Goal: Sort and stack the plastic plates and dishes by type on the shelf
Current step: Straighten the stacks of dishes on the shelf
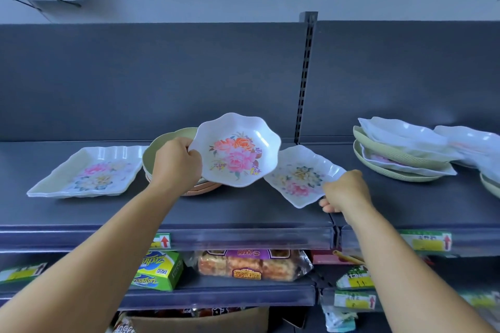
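Note:
My left hand grips the left rim of a white scalloped round dish with a pink and orange flower print, holding it tilted above the shelf. My right hand pinches the near corner of a white square floral dish, lifted at an angle. Behind the left hand stands a stack of green round bowls on orange ones. A white square floral dish stack lies at the left.
At the right sits a mixed pile of green plates and white dishes. A slotted upright post divides the dark back panel. The lower shelf holds snack packs, a green-yellow box and price tags.

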Demonstrator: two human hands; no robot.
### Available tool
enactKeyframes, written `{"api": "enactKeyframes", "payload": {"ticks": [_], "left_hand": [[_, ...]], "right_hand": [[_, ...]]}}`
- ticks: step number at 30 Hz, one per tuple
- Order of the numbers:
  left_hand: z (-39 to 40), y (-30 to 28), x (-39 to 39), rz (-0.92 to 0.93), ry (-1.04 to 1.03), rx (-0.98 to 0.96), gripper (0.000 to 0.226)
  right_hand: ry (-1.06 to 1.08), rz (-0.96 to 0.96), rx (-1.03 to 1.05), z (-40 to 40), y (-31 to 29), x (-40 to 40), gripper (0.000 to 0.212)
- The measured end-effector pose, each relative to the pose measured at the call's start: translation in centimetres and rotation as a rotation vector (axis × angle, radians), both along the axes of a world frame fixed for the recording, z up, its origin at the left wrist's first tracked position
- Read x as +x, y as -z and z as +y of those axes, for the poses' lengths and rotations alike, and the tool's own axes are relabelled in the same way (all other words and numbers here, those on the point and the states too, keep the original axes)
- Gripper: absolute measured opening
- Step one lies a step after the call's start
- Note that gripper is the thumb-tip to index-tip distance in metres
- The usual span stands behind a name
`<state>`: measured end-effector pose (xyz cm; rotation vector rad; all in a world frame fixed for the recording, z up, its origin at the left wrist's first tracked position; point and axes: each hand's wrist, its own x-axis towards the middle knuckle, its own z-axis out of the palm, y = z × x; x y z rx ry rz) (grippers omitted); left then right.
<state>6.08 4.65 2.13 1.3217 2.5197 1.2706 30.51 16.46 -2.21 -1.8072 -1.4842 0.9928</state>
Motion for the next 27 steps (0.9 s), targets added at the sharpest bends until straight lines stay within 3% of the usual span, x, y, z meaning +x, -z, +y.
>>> {"api": "enactKeyframes", "payload": {"ticks": [9, 13, 16, 19, 21, 24, 27], "left_hand": [[0.8, -0.2, 2.6, -0.018, 0.03, -0.049, 0.032], [2.1, 0.9, 4.4, 0.002, 0.043, -0.1, 0.029], [3.3, 2.0, 6.3, 0.01, 0.078, -0.111, 0.018], [4.4, 3.2, 7.5, -0.031, 0.1, -0.131, 0.024], [5.0, 3.7, 7.9, -0.052, 0.105, -0.155, 0.011], [5.8, 4.2, 8.0, -0.008, 0.11, -0.176, 0.034], [6.0, 4.5, 7.9, -0.014, 0.103, -0.205, 0.041]], "right_hand": [[0.111, 0.013, 0.365, 2.2, -3.6, 2.9, 0.041], [0.151, 0.032, 0.468, 3.5, -5.0, 3.8, 0.048], [0.148, 0.099, 0.471, 3.5, -5.5, 4.0, 0.044], [0.093, 0.12, 0.399, 3.4, -5.2, 4.0, 0.028], [0.057, 0.118, 0.368, 3.4, -4.7, 3.8, 0.022], [0.039, 0.128, 0.349, 3.7, -3.8, 3.5, 0.018], [0.01, 0.131, 0.331, 3.5, -3.3, 3.3, 0.007]]}}
